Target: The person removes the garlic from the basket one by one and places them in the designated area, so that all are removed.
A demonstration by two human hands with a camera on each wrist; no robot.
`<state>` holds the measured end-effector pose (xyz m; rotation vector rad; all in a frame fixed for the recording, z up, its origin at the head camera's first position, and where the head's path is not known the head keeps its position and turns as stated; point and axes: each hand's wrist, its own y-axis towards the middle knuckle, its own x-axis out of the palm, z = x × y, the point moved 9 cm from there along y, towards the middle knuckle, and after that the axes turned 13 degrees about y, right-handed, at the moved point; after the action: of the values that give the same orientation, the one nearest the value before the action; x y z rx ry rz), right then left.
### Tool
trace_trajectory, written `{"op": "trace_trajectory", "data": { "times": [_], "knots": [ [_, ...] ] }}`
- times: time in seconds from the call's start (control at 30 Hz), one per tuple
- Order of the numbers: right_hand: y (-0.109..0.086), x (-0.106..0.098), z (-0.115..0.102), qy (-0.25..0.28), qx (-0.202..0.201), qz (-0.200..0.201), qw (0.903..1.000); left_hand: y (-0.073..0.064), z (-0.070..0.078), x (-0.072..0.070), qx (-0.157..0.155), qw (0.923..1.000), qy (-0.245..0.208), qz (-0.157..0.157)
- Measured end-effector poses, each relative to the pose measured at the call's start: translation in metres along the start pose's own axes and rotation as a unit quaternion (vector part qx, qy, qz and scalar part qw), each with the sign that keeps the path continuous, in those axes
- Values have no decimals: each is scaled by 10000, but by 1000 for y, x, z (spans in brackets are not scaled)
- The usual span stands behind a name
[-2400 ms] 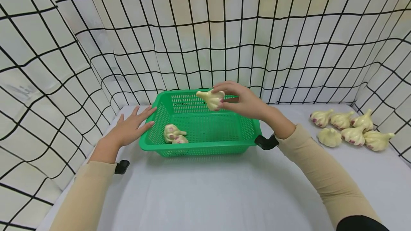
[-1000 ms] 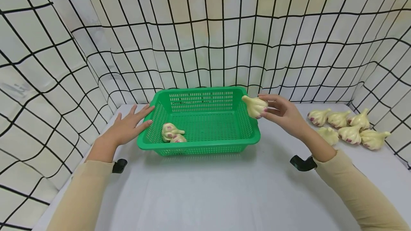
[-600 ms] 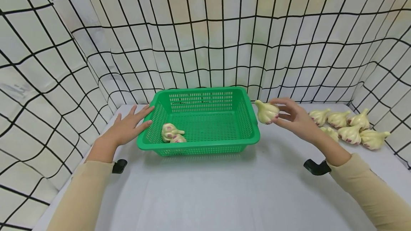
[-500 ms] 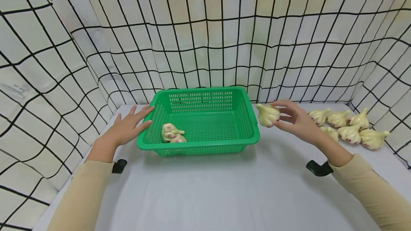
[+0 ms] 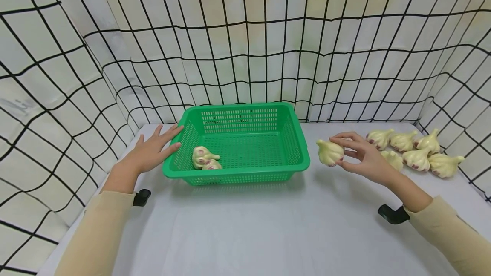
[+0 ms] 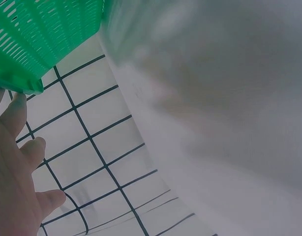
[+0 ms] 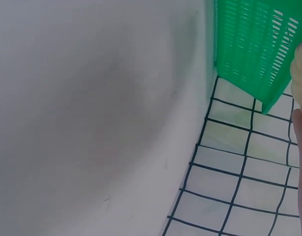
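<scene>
My right hand (image 5: 368, 161) pinches a garlic bulb (image 5: 330, 153) between thumb and fingers, just right of the green plastic basket (image 5: 245, 173). In the right wrist view only the edge of that bulb (image 7: 300, 78) shows at the right border. Fingers spread and straight, my left hand (image 5: 147, 152) touches the basket's left rim. The left wrist view shows its fingertips against the basket corner (image 6: 33, 86). Inside the basket, at the front left, lie two garlic bulbs (image 5: 203, 157), one partly behind the front wall.
Several more garlic bulbs (image 5: 416, 160) lie in a group at the right of the white tabletop (image 5: 245, 229); the right hand partly covers one. Black netting (image 5: 249, 54) over white sheeting closes off the back and both sides.
The right hand has carried its garlic bulb from above the basket out past the right rim, then lower and toward the right. The left hand has stayed on the rim.
</scene>
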<state>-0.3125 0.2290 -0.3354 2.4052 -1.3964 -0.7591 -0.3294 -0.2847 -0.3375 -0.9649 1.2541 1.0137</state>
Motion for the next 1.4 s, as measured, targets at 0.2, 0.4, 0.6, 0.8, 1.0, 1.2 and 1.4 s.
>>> {"op": "trace_trajectory", "data": {
  "times": [0.2, 0.4, 0.6, 0.8, 1.0, 1.2, 1.4],
  "knots": [
    [-14, -6, 0, 84, -109, 47, 9999, 0, 1, -2, 14, 10000, -33, -6],
    [-27, -16, 2, 41, -63, 54, 10000, 1, 3, -3, 33, 10000, -58, 25],
    [-41, -28, 6, -196, 100, 60, 9997, 3, 2, -3, 74, 9999, -31, 74],
    [-56, -37, 13, -700, 528, 83, 9961, 3, 4, -2, 50, 10000, -67, 47],
    [-67, -49, 16, -985, 592, 112, 9933, 3, 4, -2, -6, 9999, -147, 47],
    [-80, -57, 18, -1137, 565, 6, 9919, 4, 7, -2, 9, 9999, -122, 25],
    [-94, -64, 24, -1190, 532, -27, 9915, 1, 4, -1, -29, 9999, -117, -6]
  ]
}}
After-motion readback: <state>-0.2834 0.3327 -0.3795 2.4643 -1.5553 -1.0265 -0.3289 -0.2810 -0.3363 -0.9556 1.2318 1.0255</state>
